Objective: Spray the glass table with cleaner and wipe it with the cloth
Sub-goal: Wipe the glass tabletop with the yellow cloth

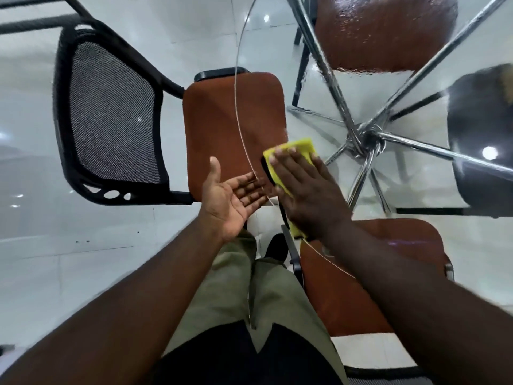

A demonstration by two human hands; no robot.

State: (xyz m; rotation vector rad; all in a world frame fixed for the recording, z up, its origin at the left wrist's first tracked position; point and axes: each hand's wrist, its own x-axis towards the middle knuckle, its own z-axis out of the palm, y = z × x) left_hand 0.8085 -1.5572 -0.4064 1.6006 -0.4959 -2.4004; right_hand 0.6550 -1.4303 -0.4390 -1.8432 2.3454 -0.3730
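The round glass table (416, 207) fills the right half of the view; its thin curved edge runs from the top centre down past my hands. My right hand (305, 195) lies flat, palm down, pressing a yellow cloth (294, 151) onto the glass close to that edge. My left hand (230, 198) is held palm up with fingers spread, and its fingertips sit under the glass rim just left of the cloth. It holds nothing. No spray bottle is in view.
A chair with a brown seat (233, 126) and black mesh back (111, 115) stands left, partly under the rim. Another brown seat (361, 279) is below my right arm, a third (383, 31) at the top. Chrome table legs (366, 134) cross beneath the glass.
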